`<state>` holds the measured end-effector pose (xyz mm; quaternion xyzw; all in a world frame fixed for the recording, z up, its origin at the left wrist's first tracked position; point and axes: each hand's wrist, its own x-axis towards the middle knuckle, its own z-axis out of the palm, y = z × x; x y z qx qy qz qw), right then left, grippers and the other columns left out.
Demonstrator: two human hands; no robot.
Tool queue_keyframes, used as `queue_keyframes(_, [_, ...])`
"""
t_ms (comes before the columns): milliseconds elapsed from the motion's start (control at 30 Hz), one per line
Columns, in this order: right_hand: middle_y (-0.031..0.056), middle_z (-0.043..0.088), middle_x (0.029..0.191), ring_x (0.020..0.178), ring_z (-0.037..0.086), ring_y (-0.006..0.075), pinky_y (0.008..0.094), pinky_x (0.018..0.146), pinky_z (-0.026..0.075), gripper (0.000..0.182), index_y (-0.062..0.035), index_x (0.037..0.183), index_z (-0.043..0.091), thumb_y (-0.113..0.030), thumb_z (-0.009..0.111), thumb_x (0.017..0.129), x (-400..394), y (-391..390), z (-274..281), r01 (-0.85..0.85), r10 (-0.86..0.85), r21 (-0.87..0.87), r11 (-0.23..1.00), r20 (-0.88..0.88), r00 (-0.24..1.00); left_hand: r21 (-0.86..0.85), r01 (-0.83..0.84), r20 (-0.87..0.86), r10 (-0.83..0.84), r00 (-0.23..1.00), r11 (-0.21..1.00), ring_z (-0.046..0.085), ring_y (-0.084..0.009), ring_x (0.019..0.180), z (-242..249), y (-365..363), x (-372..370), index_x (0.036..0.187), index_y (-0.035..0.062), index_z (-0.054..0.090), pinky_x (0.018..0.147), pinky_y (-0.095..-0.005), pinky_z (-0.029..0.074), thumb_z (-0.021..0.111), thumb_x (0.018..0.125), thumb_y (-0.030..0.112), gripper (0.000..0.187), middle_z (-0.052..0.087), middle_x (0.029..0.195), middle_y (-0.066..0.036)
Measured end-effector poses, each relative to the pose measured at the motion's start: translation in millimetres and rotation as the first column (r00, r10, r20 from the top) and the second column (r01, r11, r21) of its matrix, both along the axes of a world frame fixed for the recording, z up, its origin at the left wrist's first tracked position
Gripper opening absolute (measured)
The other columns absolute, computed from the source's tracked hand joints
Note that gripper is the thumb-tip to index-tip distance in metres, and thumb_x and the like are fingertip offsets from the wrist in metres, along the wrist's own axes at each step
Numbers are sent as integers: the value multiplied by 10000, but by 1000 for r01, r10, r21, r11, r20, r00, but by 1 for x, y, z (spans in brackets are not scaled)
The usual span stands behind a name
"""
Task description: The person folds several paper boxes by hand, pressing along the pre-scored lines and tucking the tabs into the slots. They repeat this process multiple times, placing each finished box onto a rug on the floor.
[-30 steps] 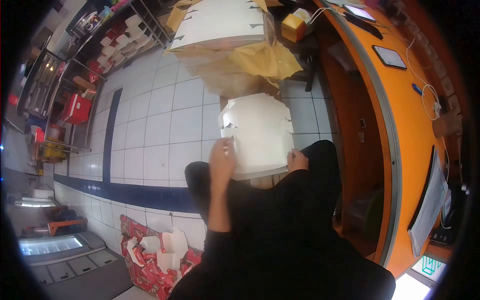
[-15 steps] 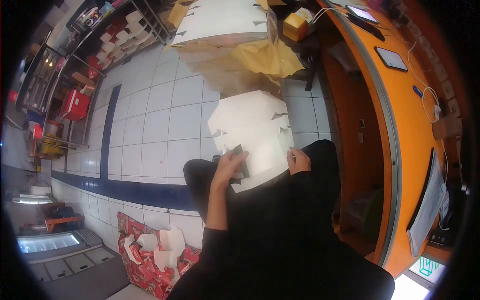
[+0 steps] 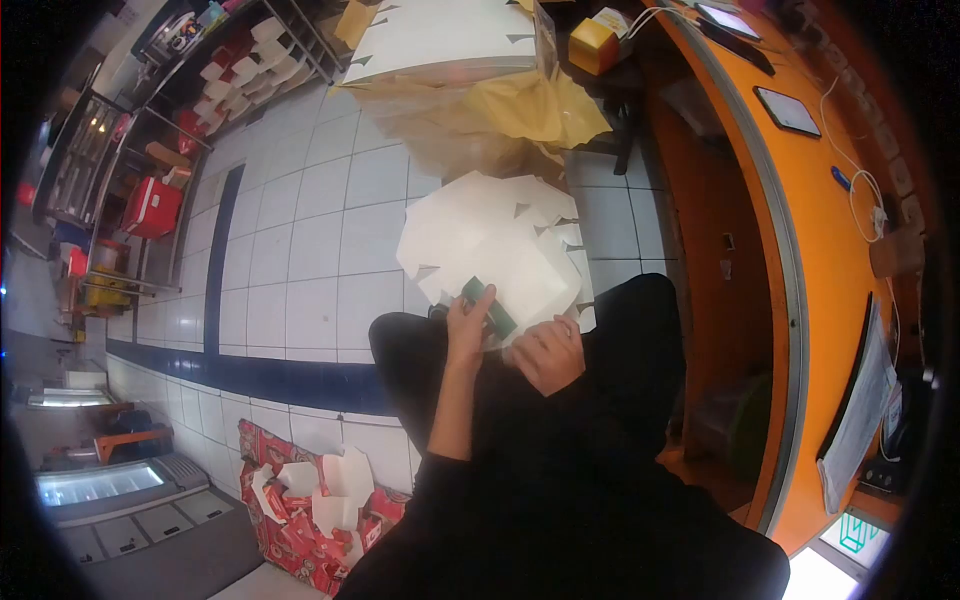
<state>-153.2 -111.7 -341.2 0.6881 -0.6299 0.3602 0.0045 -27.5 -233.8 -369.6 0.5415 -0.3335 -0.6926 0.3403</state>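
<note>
White die-cut card sheets [image 3: 490, 230] with notched edges lie over my lap, one turned across another. My left hand [image 3: 469, 322] is closed on a small dark green rectangular piece [image 3: 490, 307], which rests against the lower part of the sheets. Close beside it, my right hand [image 3: 549, 353] has its fingers curled at the sheets' lower edge; what they hold, if anything, is hidden. Beyond the sheets, a stack of similar white card [image 3: 445, 40] sits on crumpled brown and yellow paper [image 3: 530, 110].
To the right runs an orange counter [image 3: 785, 190] with phones and cables. A red patterned bag [image 3: 290, 545] with folded white boxes [image 3: 342, 490] stands at the lower left. Metal shelves [image 3: 120, 160] are at the upper left, and a yellow box [image 3: 594, 46] is near the counter.
My right hand has moved left, from the sheet's right edge to near my left hand. The top sheet has turned and shifted, and the piece in my left hand now shows green.
</note>
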Motion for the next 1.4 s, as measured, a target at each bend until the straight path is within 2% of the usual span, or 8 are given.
queue_keyframes(233, [93, 565, 839, 892, 572, 314, 439, 881, 409, 162, -80, 798, 562, -138, 710, 829, 14, -1, -3, 353, -367, 100, 930, 244, 898, 3, -49, -121, 49, 991, 999, 601, -151, 925, 0, 15, -13, 1185, 33, 568, 706, -304, 511, 775, 887, 317, 461, 616, 1060, -56])
queue_keyframes(500, [104, 548, 854, 872, 559, 328, 453, 874, 414, 158, -64, 856, 542, -124, 686, 829, 13, -3, -12, 322, -338, 123, 939, 145, 930, -244, 68, 29, -63, 998, 967, 580, -89, 775, -5, 27, -25, 1073, 38, 592, 610, -269, 491, 763, 908, 267, 330, 618, 924, -27])
queue_keyframes(767, [148, 669, 936, 932, 640, 396, 463, 787, 503, 161, -67, 944, 590, -72, 680, 810, 12, -10, -22, 239, -493, 511, 826, 447, 747, -65, 210, -92, -215, 972, 976, 595, -126, 822, -30, 21, -15, 1215, 61, 566, 627, -266, 477, 704, 946, 374, 435, 622, 1022, -59])
queue_keyframes(833, [161, 704, 1003, 958, 666, 401, 484, 820, 516, 217, -89, 1039, 626, -111, 671, 827, 7, -9, -25, 155, -510, 610, 777, 467, 722, 165, -24, -275, 69, 959, 986, 619, -162, 859, -28, 9, -11, 1241, 75, 562, 644, -287, 504, 663, 968, 413, 446, 631, 1071, -72])
queue_keyframes(900, [153, 704, 1015, 963, 667, 388, 483, 824, 516, 231, -97, 1067, 633, -136, 662, 841, 8, -10, -34, 176, -474, 600, 780, 383, 793, 167, -58, -276, 103, 955, 984, 636, -187, 837, -47, -10, -4, 1282, 76, 550, 653, -301, 529, 656, 972, 409, 467, 642, 1106, -74])
queue_keyframes(1100, [119, 698, 1039, 981, 665, 338, 475, 844, 491, 287, -114, 1148, 636, -190, 642, 872, 14, -19, -51, 222, -467, 645, 731, 235, 852, -119, 106, 281, -69, 957, 987, 637, -144, 761, -44, -33, -3, 949, -1, 741, 691, -292, 513, 686, 934, 372, 377, 677, 804, -37])
queue_keyframes(1200, [106, 684, 1061, 1002, 655, 317, 470, 851, 465, 314, -122, 1182, 630, -195, 654, 877, 12, -30, -61, 218, -487, 699, 681, 210, 848, -160, 176, 433, -91, 897, 971, 655, -150, 772, -39, -22, -8, 984, -12, 759, 717, -299, 524, 688, 925, 333, 357, 727, 865, -83])
queue_keyframes(1400, [114, 660, 1124, 1039, 643, 330, 488, 860, 475, 347, -151, 1225, 629, -222, 671, 888, 12, -39, -56, 217, -482, 710, 669, 192, 855, -271, -61, 180, 113, 977, 961, 630, -112, 705, -89, 1, -27, 1060, -48, 695, 629, -256, 544, 718, 947, 249, 319, 652, 788, -44])
